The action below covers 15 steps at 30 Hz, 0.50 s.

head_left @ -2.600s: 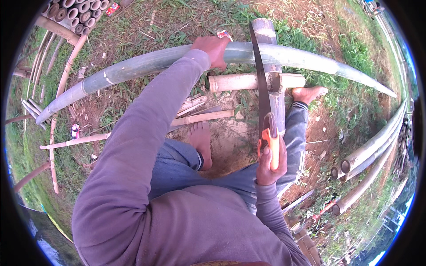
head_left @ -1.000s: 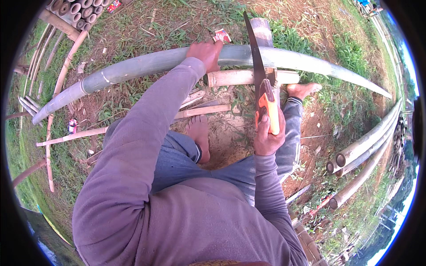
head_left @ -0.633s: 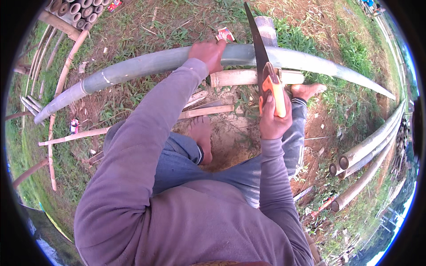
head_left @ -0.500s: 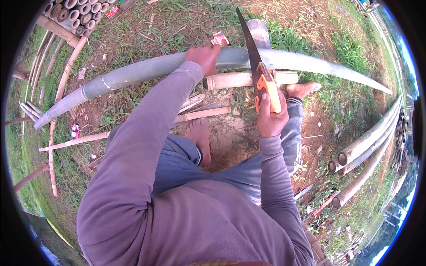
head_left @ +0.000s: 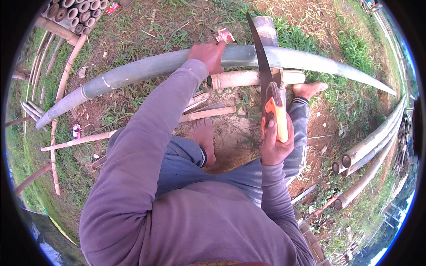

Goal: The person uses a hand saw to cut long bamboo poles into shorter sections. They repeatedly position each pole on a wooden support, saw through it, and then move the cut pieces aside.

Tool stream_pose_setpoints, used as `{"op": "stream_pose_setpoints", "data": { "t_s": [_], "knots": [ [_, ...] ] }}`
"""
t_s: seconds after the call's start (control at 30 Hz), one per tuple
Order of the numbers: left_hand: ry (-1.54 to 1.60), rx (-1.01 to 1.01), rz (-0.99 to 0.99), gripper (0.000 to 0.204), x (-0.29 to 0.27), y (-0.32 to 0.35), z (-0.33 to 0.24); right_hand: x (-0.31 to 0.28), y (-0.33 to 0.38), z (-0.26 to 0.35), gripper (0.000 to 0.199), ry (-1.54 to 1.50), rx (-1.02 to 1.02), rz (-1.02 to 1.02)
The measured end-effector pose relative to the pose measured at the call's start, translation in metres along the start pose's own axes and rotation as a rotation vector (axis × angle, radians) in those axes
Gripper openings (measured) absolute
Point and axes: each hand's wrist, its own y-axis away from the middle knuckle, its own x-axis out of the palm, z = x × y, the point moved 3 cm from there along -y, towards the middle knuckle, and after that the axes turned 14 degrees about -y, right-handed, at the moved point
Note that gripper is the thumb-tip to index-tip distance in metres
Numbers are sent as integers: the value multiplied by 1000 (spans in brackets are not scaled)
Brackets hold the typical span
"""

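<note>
A long, thick green-grey bamboo pole (head_left: 142, 67) lies crosswise in front of me, curved by the lens. My left hand (head_left: 207, 56) is wrapped over it, left of the saw. In my right hand (head_left: 277, 144) is the orange handle of a handsaw (head_left: 261, 48), its dark blade laid across the pole and pointing away from me. Whether the teeth have bitten into the bamboo is hidden. Beneath the pole is a shorter, pale bamboo piece (head_left: 237, 79), and another bamboo stub (head_left: 265, 31) stretches out beyond it.
My bare feet (head_left: 310, 90) rest on the ground near the short piece. Split bamboo strips (head_left: 80, 141) lie at left. Cut bamboo is stacked (head_left: 73, 15) at the far left, and several poles (head_left: 370, 144) lie at right. A red-and-white wrapper (head_left: 225, 35) sits beyond my left hand.
My right hand has drawn the saw back toward me, its handle now nearer my body. My left hand stays gripping the pole. The whole view has shifted slightly.
</note>
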Motion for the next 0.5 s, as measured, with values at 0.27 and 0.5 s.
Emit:
{"op": "stream_pose_setpoints", "data": {
  "t_s": [0.27,0.5],
  "knots": [
    [14,-14,26,63,14,0,-7,-3,-29,-7,34,134,-153,56],
    [5,5,22,69,-4,-2,1,32,-64,-35,37,31,-254,71]
  ]
}}
